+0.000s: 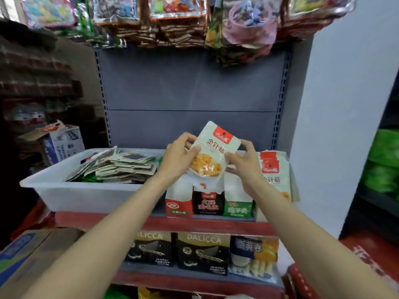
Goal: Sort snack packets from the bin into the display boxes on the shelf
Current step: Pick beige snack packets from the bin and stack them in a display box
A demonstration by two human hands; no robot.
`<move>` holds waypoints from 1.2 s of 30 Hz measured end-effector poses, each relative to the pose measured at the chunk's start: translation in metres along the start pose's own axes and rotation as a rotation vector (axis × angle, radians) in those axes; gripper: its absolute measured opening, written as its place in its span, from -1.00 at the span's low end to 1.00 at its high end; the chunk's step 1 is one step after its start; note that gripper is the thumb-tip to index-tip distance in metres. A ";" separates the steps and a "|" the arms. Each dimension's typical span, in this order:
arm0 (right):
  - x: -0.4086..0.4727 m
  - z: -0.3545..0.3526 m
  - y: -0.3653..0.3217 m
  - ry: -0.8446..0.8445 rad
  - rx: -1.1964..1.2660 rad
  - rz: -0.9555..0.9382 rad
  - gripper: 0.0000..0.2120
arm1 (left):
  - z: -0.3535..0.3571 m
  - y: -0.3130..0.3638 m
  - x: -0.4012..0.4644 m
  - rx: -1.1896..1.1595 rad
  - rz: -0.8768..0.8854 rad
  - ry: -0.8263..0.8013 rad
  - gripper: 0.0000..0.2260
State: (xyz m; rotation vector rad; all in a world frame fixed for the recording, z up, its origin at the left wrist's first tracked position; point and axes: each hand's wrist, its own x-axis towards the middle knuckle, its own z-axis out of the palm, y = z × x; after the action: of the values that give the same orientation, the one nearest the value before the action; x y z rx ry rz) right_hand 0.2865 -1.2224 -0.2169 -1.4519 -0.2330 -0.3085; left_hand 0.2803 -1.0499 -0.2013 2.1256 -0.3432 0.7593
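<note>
Head view: both hands hold 1 pale packet [212,153] upright and tilted a little right, above the display boxes on the shelf [151,222]. Its red top label is too blurred to read; below it stands 金针菇 in red over a picture of yellow-orange strands. The left hand [179,157] grips the packet's left edge, thumb on the front. The right hand [245,160] pinches its lower right edge, fingers curled behind. More packet material hangs crumpled under it.

Below the hands stand 3 boxes: a red one [179,205], a black one [208,203] with red characters I cannot read, and a green one [237,207]. Right of them is a box of like packets [273,169], also marked 金针菇. The white bin [86,196], left on the same shelf, holds stacked packets. The shelf below carries 2 black DALICCA boxes [203,253] and a 蛋黄卷 pack [253,253].
</note>
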 end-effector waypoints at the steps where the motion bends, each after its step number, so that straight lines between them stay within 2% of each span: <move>1: 0.000 -0.013 0.000 0.037 -0.017 -0.019 -0.67 | 0.014 0.006 0.000 -0.035 -0.005 -0.045 -0.86; 4: 0.000 -0.051 -0.003 0.128 -0.129 -0.087 -0.71 | 0.053 0.023 0.001 -0.099 -0.018 -0.198 -0.59; 6: 0.002 -0.074 -0.005 0.175 -0.194 -0.108 -0.77 | 0.076 0.034 0.003 -0.079 0.005 -0.234 -0.47; 11: 0.015 -0.114 -0.006 0.280 -0.299 -0.154 -0.76 | 0.122 0.057 0.009 -0.188 -0.021 -0.213 -0.43; 13: 0.019 -0.124 -0.005 0.279 -0.364 -0.174 -0.77 | 0.136 0.061 0.010 -0.198 -0.031 -0.210 -0.42; 18: 0.021 -0.140 0.004 0.183 -0.545 -0.192 -0.73 | 0.150 0.058 0.003 -0.052 0.011 -0.224 -0.14; 20: 0.018 -0.143 0.007 0.141 -0.600 -0.202 -0.68 | 0.150 0.054 -0.001 0.039 0.072 -0.218 -0.17; 23: 0.017 -0.143 0.013 0.095 -0.727 -0.261 -0.44 | 0.150 0.052 -0.003 0.236 0.166 -0.189 -0.31; 25: 0.017 -0.142 0.017 0.067 -0.864 -0.252 -0.39 | 0.152 0.052 -0.004 0.331 0.185 -0.197 -0.38; 29: 0.017 -0.141 0.024 0.055 -1.090 -0.208 -0.58 | 0.155 0.047 -0.006 0.419 0.178 -0.197 -0.62; 31: 0.016 -0.139 0.025 0.051 -1.181 -0.222 -0.63 | 0.155 0.046 -0.006 0.456 0.184 -0.205 -0.68; 36: 0.008 -0.124 0.026 0.062 -1.151 -0.369 -0.69 | 0.140 0.046 -0.005 0.413 0.216 -0.149 -0.74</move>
State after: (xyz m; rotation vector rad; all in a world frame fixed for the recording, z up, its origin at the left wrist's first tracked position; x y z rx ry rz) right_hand 0.2995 -1.3434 -0.2513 -2.5280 -0.2885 -0.8799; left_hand 0.3100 -1.1883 -0.2414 2.5717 -0.5402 0.8532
